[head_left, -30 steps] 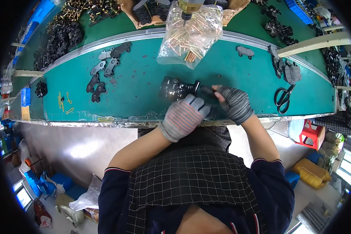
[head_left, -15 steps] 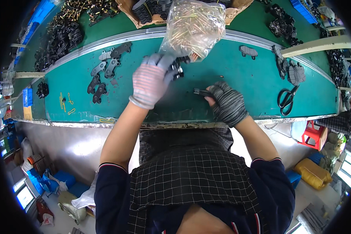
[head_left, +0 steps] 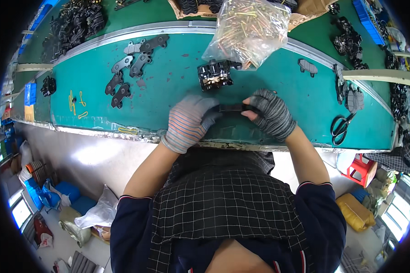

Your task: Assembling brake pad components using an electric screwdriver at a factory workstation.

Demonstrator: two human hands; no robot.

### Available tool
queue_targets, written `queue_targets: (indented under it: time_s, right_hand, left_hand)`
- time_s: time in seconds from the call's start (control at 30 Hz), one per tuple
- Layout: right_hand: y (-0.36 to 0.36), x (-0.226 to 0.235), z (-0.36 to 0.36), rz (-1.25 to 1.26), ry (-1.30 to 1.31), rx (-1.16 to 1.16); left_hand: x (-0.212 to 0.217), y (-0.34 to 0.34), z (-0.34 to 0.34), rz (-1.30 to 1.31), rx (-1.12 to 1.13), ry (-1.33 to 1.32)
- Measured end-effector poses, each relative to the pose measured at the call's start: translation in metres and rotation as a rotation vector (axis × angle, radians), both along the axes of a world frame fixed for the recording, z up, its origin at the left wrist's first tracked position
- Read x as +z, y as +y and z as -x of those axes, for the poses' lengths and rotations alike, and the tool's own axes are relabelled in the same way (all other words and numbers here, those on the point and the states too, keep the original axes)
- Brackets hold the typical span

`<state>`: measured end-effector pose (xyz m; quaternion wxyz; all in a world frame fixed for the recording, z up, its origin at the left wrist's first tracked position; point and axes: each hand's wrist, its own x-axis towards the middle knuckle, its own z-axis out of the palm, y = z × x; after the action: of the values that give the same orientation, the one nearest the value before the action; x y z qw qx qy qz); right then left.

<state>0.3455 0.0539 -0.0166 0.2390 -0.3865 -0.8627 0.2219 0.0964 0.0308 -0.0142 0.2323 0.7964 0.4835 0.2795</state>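
Far left on the green-topped counter [head_left: 168, 86], a few yellow bent wire clips [head_left: 75, 101] are seen, w/ flat dark-grey metal plates [head_left: 132, 68] scattered just beside them. Near the front edge, the left hand [head_left: 189, 122], in a striped grey knit glove, is closed on one end of a slim black flat part [head_left: 232, 108]; the other end is pinched by the right hand [head_left: 269, 113], in a dark grey glove. Behind the part, a black blocky assembly [head_left: 215, 74] sits against a clear plastic bag of brass-coloured pins [head_left: 249, 28]. At far right, black-handled scissors [head_left: 341, 127] lie flat.
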Motion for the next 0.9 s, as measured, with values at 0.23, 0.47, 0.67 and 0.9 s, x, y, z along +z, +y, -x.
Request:
queue_targets:
  time_s: [0.23,0.47,0.67,0.9]
  right_hand:
    - [0.024,0.007,0.008,-0.132,0.093,0.075]
    - [0.067,-0.007,0.018,-0.241,0.035,0.145]
    - [0.067,0.007,0.03,0.009,0.0,0.033]
    - [0.081,0.024,0.052,0.584,0.254,-0.215]
  left_hand:
    - [0.026,0.002,0.001,-0.214,0.145,-0.022]
    - [0.005,0.022,0.008,-0.272,0.205,0.04]
    - [0.009,0.054,-0.014,-0.667,-0.079,0.309]
    - [0.015,0.108,-0.003,-0.558,-0.121,0.276]
